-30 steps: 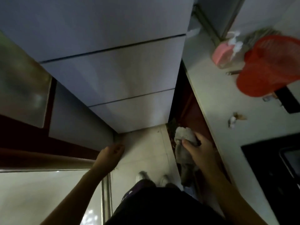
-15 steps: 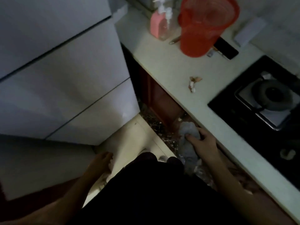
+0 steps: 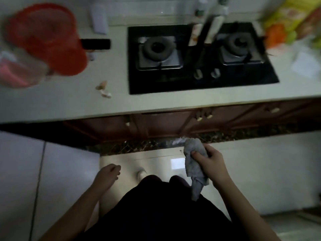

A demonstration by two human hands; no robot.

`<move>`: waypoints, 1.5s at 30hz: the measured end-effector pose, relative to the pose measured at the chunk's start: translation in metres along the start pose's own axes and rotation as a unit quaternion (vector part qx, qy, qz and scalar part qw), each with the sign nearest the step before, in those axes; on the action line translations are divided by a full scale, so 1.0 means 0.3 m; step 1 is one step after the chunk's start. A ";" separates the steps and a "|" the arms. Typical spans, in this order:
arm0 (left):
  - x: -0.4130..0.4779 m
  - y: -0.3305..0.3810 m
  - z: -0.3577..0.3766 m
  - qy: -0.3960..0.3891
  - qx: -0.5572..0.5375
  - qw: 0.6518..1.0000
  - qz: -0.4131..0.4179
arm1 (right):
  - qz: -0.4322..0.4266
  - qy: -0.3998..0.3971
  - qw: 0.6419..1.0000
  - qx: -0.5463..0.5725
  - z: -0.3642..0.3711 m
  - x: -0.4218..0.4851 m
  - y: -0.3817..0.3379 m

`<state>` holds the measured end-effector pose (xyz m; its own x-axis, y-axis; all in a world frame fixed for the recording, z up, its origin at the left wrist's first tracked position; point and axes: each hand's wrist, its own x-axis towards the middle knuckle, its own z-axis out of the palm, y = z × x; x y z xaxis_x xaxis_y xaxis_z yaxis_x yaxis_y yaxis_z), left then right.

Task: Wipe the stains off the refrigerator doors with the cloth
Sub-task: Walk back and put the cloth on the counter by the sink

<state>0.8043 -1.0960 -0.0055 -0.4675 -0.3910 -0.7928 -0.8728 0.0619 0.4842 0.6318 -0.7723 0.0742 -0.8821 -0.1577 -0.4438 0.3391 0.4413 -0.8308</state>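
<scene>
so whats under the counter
Dark red-brown cabinet doors with pale knobs, above a dark speckled plinth. Their insides are hidden behind the shut doors.

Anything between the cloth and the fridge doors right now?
No separate object. The right hand grips the cloth over bare floor, and the fridge doors are at lower left. Only the person's own left hand, loosely curled and holding nothing, hangs between them.

pale counter [image 3: 69, 103], black hob [image 3: 199, 84], red basket [image 3: 46, 39]
</scene>
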 end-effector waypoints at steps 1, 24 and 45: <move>0.015 0.028 0.029 -0.018 0.031 0.999 0.003 | 0.011 0.029 0.999 0.017 -0.052 -0.031 0.037; 0.197 0.608 0.821 -0.151 0.401 0.902 0.051 | 0.194 0.363 0.876 0.252 -0.837 -0.320 0.620; 0.031 1.777 2.429 -0.301 0.557 0.723 0.278 | 0.248 0.509 0.770 0.294 -1.853 0.046 0.835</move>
<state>0.2324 -0.3975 -0.0244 -0.4734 0.4278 -0.7700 0.0587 0.8875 0.4570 0.5228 -0.1727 0.0466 -0.2943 0.8083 -0.5099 0.5415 -0.2986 -0.7858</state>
